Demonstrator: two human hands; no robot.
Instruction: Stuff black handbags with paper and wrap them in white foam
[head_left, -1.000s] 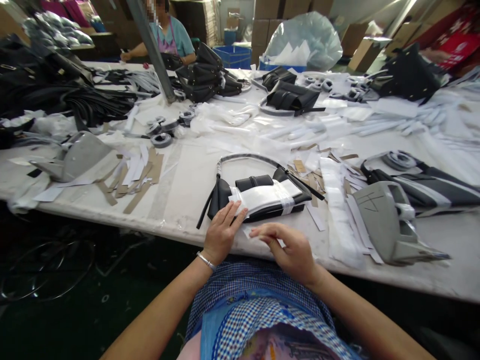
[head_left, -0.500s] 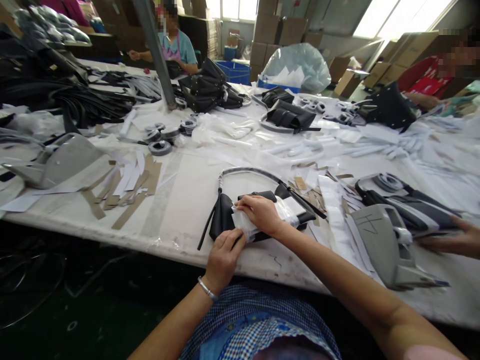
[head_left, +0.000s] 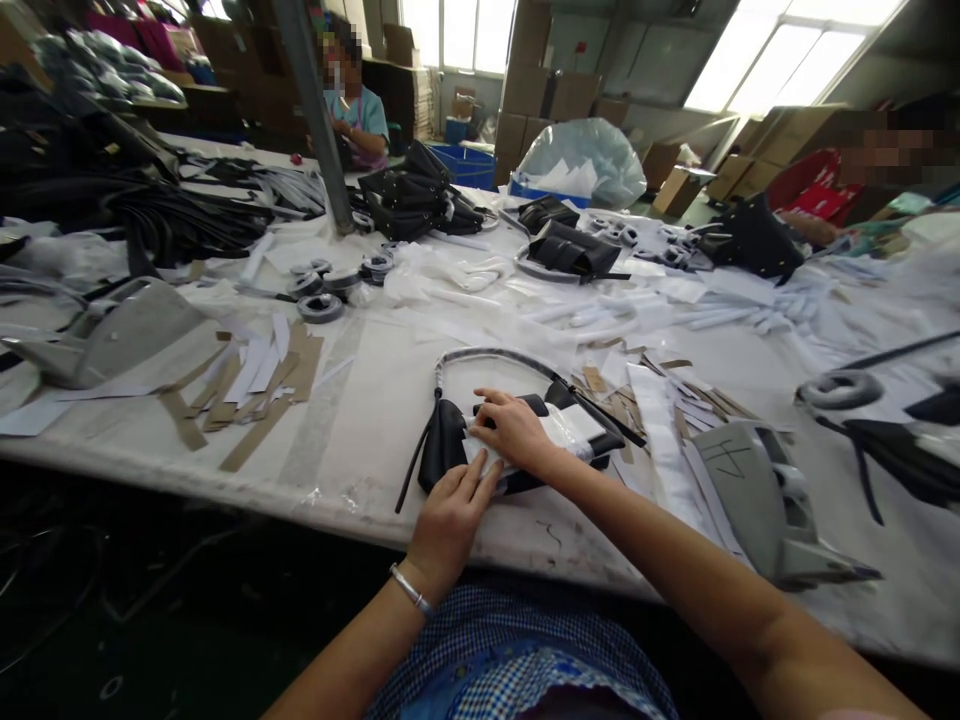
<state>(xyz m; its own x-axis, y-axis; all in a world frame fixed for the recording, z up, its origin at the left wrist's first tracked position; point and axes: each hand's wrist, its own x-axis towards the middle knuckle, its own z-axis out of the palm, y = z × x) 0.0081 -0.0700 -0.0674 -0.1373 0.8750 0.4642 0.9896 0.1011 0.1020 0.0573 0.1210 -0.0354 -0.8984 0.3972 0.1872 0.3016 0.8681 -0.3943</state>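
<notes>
A small black handbag (head_left: 442,450) lies on the table in front of me, its wrapped handle (head_left: 495,352) arching away from me. Around its middle is a white plastic wrapping (head_left: 571,428). My left hand (head_left: 452,515) touches the wrapping at the bag's near side, fingers stretched out. On top of the bag rests my right hand (head_left: 514,430), its fingers apart; they and the palm cover part of the wrapping. Loose black strap ends hang out at both sides of the bag.
Paper and card strips (head_left: 247,375) lie to the left, with more strips (head_left: 622,385) to the right. Grey tape dispensers stand at left (head_left: 139,335) and right (head_left: 750,490). Black bags (head_left: 570,248) and tape rolls (head_left: 320,307) sit farther back. Two people work across the table.
My left fingers have straightened from a curled grip on the wrapping. The right fingers have spread slightly. At right, another person's hands and the black bag beside them have gone from that spot.
</notes>
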